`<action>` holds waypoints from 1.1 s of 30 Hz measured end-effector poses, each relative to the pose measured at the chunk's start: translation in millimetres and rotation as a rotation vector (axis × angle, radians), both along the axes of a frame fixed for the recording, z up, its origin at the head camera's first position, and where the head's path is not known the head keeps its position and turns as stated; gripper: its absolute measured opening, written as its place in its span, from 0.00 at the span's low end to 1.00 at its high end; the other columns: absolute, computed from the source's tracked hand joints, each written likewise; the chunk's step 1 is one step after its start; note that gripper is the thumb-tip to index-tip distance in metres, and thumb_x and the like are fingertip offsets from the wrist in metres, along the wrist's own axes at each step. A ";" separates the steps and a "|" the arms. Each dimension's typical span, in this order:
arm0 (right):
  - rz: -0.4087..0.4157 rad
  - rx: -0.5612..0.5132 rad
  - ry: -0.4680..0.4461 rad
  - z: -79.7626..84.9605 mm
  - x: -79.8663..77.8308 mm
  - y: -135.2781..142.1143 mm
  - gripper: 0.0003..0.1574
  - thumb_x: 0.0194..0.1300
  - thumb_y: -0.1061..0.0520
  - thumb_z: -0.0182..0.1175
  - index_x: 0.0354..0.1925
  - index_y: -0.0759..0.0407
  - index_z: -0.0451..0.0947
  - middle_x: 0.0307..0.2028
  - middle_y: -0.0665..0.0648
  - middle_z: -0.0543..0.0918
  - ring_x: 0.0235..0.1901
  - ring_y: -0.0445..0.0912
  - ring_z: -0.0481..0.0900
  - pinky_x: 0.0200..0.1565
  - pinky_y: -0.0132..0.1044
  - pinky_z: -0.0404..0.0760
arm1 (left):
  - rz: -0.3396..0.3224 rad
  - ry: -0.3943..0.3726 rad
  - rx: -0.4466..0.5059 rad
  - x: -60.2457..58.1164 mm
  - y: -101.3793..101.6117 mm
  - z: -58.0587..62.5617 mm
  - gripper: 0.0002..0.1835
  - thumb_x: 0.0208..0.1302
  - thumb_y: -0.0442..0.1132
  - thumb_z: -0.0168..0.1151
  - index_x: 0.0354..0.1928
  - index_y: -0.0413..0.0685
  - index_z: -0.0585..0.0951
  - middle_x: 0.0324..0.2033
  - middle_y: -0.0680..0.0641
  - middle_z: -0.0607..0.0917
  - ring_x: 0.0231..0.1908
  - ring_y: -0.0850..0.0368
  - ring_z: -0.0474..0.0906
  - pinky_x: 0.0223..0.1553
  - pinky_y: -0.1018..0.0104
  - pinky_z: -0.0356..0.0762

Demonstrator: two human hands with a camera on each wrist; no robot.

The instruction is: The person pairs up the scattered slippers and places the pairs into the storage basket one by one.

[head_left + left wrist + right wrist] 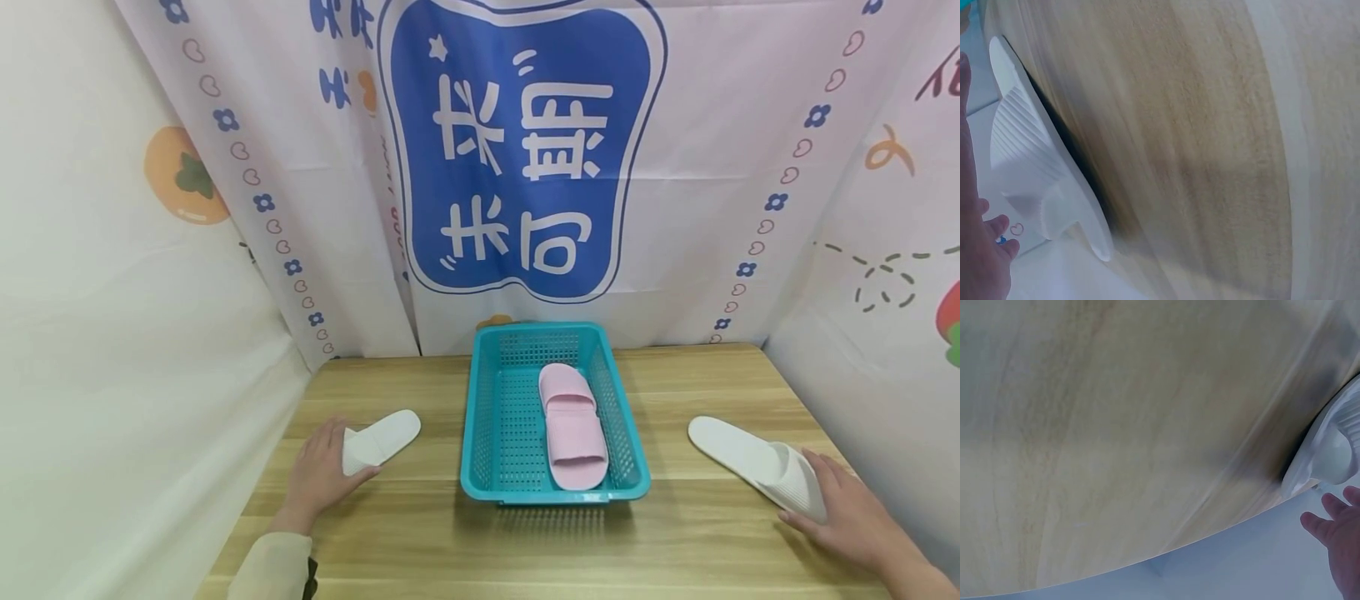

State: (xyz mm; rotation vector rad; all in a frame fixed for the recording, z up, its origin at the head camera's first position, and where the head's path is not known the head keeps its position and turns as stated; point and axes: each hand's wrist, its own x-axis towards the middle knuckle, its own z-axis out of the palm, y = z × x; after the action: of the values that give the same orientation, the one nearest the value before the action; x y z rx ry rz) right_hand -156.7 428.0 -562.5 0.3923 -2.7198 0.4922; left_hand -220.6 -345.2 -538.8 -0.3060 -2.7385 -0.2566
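White slippers: the left one [381,440] and the right one [761,467] lie on the wood-grain table [405,533], either side of the teal basket [520,425] containing pink slippers [573,437]. I judge this as the reach stage; the next move calls for curling fingers around each strap. My left hand [322,467] and right hand [851,512] are relaxed, ungrasping, just beside the strap ends; contact unclear.

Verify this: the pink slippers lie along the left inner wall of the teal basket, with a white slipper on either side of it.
Wrong side: the head view shows the pink slippers along the right inner wall of the teal basket. A white slipper does lie on either side of it.
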 end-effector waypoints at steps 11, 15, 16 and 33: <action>-0.003 0.009 -0.026 -3.4 1.2 -1.1 0.67 0.42 0.45 0.78 0.66 0.78 0.54 0.54 0.80 0.67 0.48 0.74 0.68 0.45 0.67 0.67 | 0.057 -0.090 0.004 -2.4 0.5 2.4 0.59 0.45 0.69 0.70 0.65 0.26 0.62 0.61 0.26 0.67 0.60 0.28 0.63 0.57 0.33 0.63; 0.009 -0.007 -0.034 -4.5 2.9 -3.4 0.66 0.44 0.46 0.77 0.66 0.78 0.53 0.55 0.79 0.67 0.49 0.73 0.68 0.55 0.64 0.64 | 0.078 -0.122 0.007 -3.1 -1.0 0.6 0.60 0.46 0.70 0.69 0.65 0.26 0.62 0.60 0.26 0.68 0.59 0.28 0.64 0.55 0.33 0.64; 0.010 -0.012 -0.037 -4.8 3.2 -3.8 0.66 0.44 0.47 0.77 0.66 0.78 0.53 0.55 0.79 0.66 0.49 0.73 0.68 0.63 0.60 0.58 | 0.081 -0.128 0.008 -3.2 -1.5 -0.1 0.60 0.46 0.70 0.69 0.65 0.26 0.62 0.60 0.26 0.68 0.59 0.28 0.64 0.55 0.33 0.65; 0.015 -0.045 -0.065 -8.3 -7.4 -4.1 0.63 0.45 0.51 0.77 0.66 0.79 0.53 0.52 0.83 0.65 0.48 0.75 0.66 0.45 0.69 0.66 | 0.070 -0.153 0.021 -4.1 -4.9 -6.6 0.57 0.48 0.63 0.71 0.66 0.25 0.60 0.61 0.23 0.66 0.59 0.26 0.64 0.56 0.33 0.64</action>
State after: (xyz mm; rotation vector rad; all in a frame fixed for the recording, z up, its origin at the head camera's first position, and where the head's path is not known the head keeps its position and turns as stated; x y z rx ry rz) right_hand -164.0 423.9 -570.7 0.3909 -2.7641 0.5790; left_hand -224.6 -350.0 -545.4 -0.1911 -2.8882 -0.3007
